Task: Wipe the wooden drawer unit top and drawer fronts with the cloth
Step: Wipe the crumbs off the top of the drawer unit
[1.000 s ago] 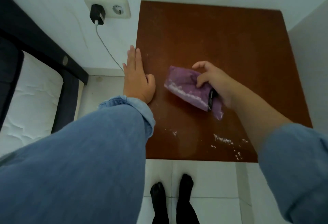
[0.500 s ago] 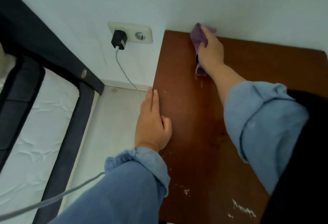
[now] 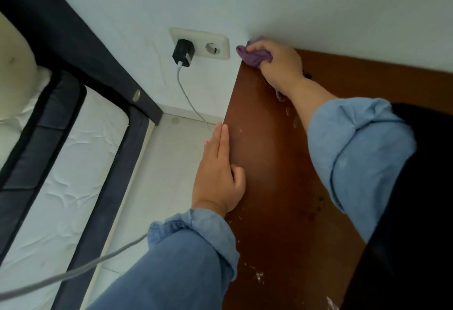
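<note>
The brown wooden drawer unit top [image 3: 269, 162] fills the right half of the head view, seen from above. My right hand [image 3: 279, 64] grips a purple cloth [image 3: 255, 55] and presses it onto the top's far left corner, against the white wall. My left hand [image 3: 218, 174] lies flat with fingers together along the top's left edge, holding nothing. White specks and dull smudges dot the wood near its front. The drawer fronts are out of sight.
A wall socket [image 3: 215, 44] with a black charger [image 3: 183, 53] and white cable [image 3: 188, 98] sits left of the unit. A dark-framed bed with a white mattress [image 3: 61, 174] lies at left. A grey cable [image 3: 73, 273] crosses the lower left.
My right hand has carried the cloth from the middle of the top to the back edge, then left into the far corner. The left hand has stayed on the left edge.
</note>
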